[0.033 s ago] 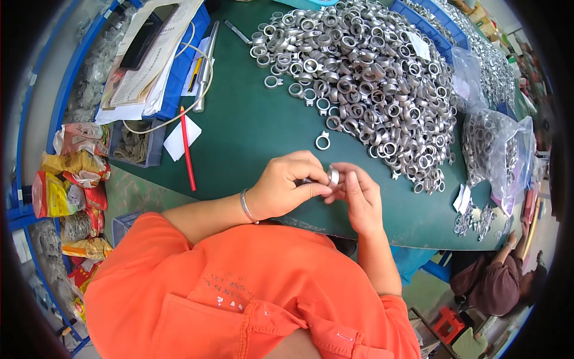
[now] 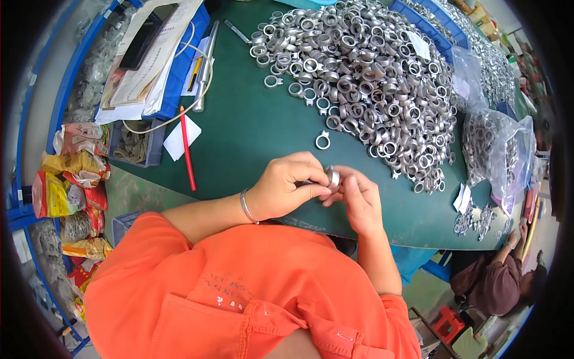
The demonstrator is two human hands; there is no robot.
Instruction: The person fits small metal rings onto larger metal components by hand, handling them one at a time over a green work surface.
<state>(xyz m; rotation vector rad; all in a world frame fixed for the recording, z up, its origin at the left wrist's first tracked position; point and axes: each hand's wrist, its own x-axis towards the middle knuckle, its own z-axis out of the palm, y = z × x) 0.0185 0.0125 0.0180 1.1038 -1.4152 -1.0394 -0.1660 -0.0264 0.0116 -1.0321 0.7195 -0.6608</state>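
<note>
Between both hands, just over the near edge of the green table, is a grey metal ring clamp (image 2: 334, 178). My left hand (image 2: 286, 185), with a silver bangle at the wrist, grips it between thumb and fingers. On the other side my right hand (image 2: 361, 200) has its fingers closed at the ring's edge, the thumb bent above them. Part of the clamp is hidden by the fingers. A single loose ring clamp (image 2: 323, 141) lies just beyond my hands, before a large heap of similar ring clamps (image 2: 371, 84).
On the left lie a red pencil (image 2: 188, 149), white paper slip (image 2: 173, 143) and cable. Papers and a black phone (image 2: 141, 42) rest on a blue bin. Bagged clamps (image 2: 484, 146) sit on the right, by small metal parts (image 2: 475, 222). Another person (image 2: 493, 278) is at far right.
My right hand's thumb and fingers have shifted slightly against the ring clamp. My left hand keeps its hold, nearly still.
</note>
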